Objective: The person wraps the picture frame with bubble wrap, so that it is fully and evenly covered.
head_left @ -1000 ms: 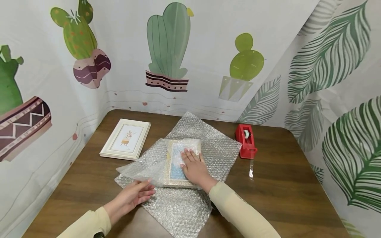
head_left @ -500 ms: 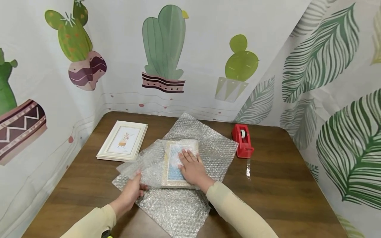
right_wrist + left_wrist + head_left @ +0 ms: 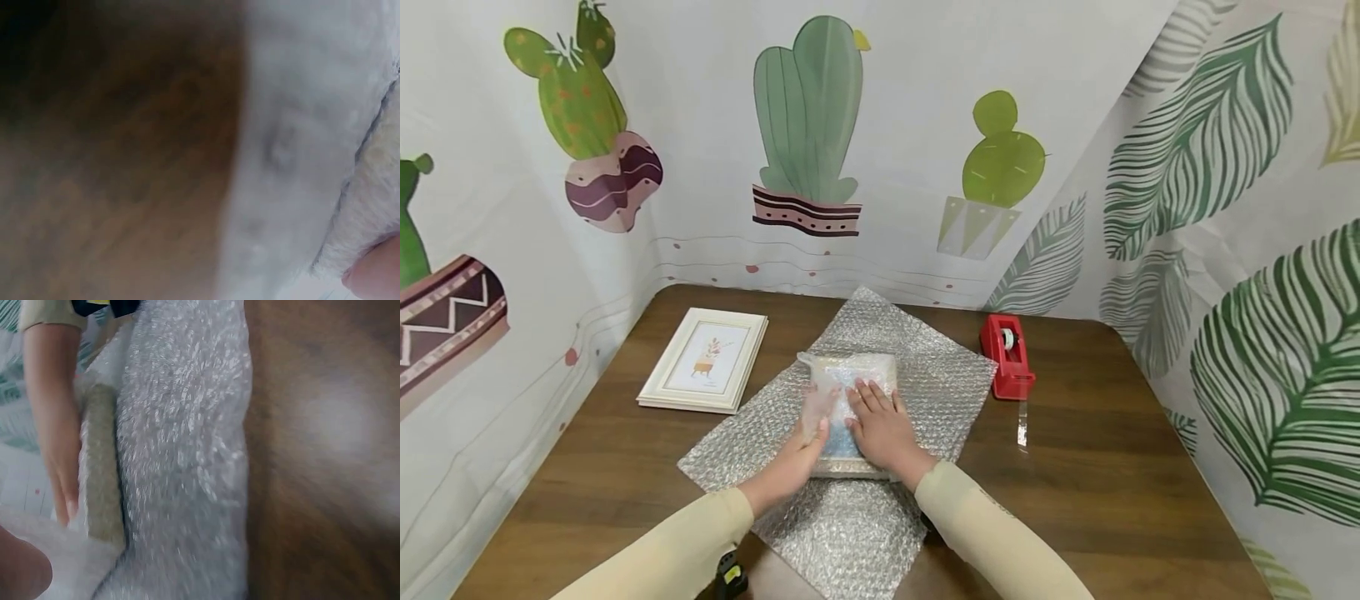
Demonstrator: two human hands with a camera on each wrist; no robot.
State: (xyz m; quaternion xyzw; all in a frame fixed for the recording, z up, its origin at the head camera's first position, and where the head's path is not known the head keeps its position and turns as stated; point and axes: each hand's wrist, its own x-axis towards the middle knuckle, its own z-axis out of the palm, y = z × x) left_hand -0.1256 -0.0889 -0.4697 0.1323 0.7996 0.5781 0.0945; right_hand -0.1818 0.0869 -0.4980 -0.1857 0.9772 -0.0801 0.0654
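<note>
A picture frame (image 3: pixel 838 467), covered by a layer of bubble wrap, lies on a bubble wrap sheet (image 3: pixel 936 367) turned cornerwise on the table. My right hand (image 3: pixel 883 429) rests flat on top of the covered frame, fingers spread. At the frame's left side, my left hand (image 3: pixel 793 462) holds the lifted flap of bubble wrap (image 3: pixel 816 408), its thumb on the near side and the fingers partly seen through the plastic. In the left wrist view, the frame's edge (image 3: pixel 103 469) shows through the wrap beside my right hand. The right wrist view is blurred, with one fingertip (image 3: pixel 378 269) against the wrapped frame.
Cream-coloured picture frames (image 3: pixel 703 360), apparently stacked, lie at the back left of the brown table (image 3: pixel 1075 467). A red tape dispenser (image 3: pixel 1009 358) stands on the right, a strip of clear tape (image 3: pixel 1022 423) hanging from its front. A printed cloth (image 3: pixel 910 167) hangs behind the table.
My left hand has taken hold of the bubble wrap's left flap and brought it up and rightward against the frame. My right hand has stayed on top of the frame. The view has shifted slightly.
</note>
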